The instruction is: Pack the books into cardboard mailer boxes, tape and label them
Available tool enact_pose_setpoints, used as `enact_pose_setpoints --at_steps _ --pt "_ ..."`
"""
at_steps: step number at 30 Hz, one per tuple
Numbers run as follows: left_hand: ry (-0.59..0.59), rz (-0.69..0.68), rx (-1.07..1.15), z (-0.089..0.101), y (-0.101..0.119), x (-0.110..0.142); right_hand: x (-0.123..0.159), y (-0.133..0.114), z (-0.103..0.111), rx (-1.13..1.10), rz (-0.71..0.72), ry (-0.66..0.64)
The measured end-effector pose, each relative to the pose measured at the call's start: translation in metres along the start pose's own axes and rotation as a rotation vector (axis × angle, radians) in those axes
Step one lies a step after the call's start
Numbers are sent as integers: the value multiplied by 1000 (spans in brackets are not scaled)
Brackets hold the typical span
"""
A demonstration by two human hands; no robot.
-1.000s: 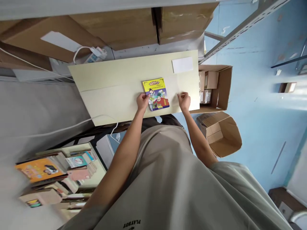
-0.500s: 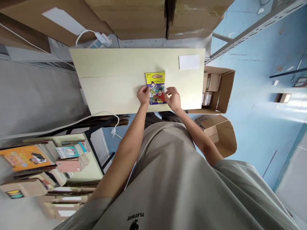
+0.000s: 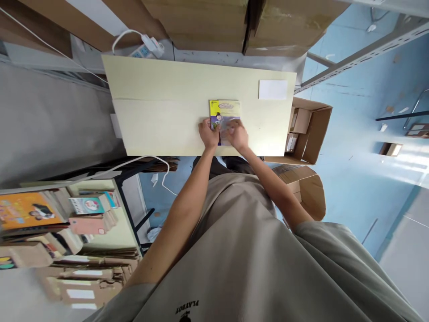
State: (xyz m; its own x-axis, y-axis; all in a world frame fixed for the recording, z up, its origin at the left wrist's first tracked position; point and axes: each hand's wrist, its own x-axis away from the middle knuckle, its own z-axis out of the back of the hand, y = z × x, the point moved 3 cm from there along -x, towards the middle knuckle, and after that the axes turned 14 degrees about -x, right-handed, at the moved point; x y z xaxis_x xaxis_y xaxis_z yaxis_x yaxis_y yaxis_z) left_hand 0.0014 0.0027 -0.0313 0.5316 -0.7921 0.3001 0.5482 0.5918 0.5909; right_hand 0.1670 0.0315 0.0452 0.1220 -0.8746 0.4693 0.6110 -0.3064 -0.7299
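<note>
A thin book with a yellow and purple cartoon cover lies on the pale yellow tabletop, close to its front edge. My left hand is closed on the book's left edge, thumb over the cover. Over the right half of the book is my right hand, its fingers bent and smeared by motion; whether they pinch anything I cannot tell. The cover's right side looks pale and blurred beneath it.
A white paper slip lies at the table's right. Large cardboard boxes stand behind, with a power strip at back left. Open cartons sit on the right. Stacked books fill a lower-left shelf.
My right hand has moved inward from the book's right edge to over its cover. My left thumb reaches further onto the cover. The whole view has shifted and tilted slightly.
</note>
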Motion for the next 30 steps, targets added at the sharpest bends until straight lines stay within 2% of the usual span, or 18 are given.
enact_pose_setpoints --at_steps 2,4,8,13,16,18,22,24,27,30 --pt "19 -15 -5 2 2 6 -16 9 20 -11 -73 95" --pt "15 -26 -22 4 7 13 -35 17 30 -11 -177 133" --pt "-36 -64 -29 3 16 18 -65 17 29 -53 -285 110" --pt "-45 -102 24 13 25 19 -66 3 37 -103 -188 110" --pt "-40 -215 -18 23 44 44 -61 -8 41 -83 -115 106" --pt "-99 -303 -67 25 61 67 -60 -14 41 -50 -70 111" --pt "-240 -303 -151 27 84 92 -62 -19 44 64 -34 96" --pt "-283 -297 -181 34 87 92 -66 -24 53 82 52 96" --pt "-311 -298 -198 49 82 87 -77 -51 64 53 343 59" --pt "-277 -301 -110 65 69 81 -96 -90 59 88 571 -159"
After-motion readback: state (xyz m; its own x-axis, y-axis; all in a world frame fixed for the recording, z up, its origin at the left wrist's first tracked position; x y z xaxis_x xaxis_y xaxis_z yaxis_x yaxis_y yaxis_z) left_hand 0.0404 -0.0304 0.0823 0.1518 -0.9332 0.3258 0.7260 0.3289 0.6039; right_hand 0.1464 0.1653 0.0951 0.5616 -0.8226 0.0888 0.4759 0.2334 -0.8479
